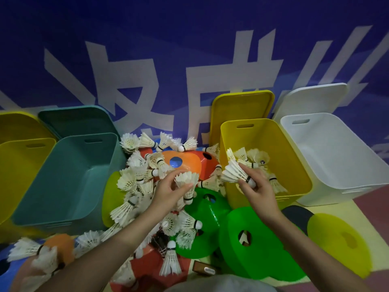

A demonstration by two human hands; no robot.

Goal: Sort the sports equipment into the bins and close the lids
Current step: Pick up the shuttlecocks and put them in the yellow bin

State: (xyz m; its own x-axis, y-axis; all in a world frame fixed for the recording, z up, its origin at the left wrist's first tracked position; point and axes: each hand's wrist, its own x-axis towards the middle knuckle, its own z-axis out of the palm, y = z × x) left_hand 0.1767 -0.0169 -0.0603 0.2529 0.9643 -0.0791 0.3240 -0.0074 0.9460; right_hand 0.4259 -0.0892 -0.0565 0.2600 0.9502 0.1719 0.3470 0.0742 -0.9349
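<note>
A heap of white feather shuttlecocks (134, 178) and flat cone discs lies on the floor between the bins. My left hand (168, 194) grips one shuttlecock (187, 182) above the heap, feathers up. My right hand (257, 189) pinches another shuttlecock (233, 172) by its cork at the near left rim of the open yellow bin (294, 171), which holds several shuttlecocks. Green discs (259, 245), an orange disc (187, 162) and a red disc (151, 266) lie mixed with the shuttlecocks.
An open teal bin (63, 182) and a yellow bin (16, 165) stand at the left, a white bin (341, 161) at the far right. Lids lean on the blue banner wall behind each bin. A yellow disc (341, 243) lies at the right.
</note>
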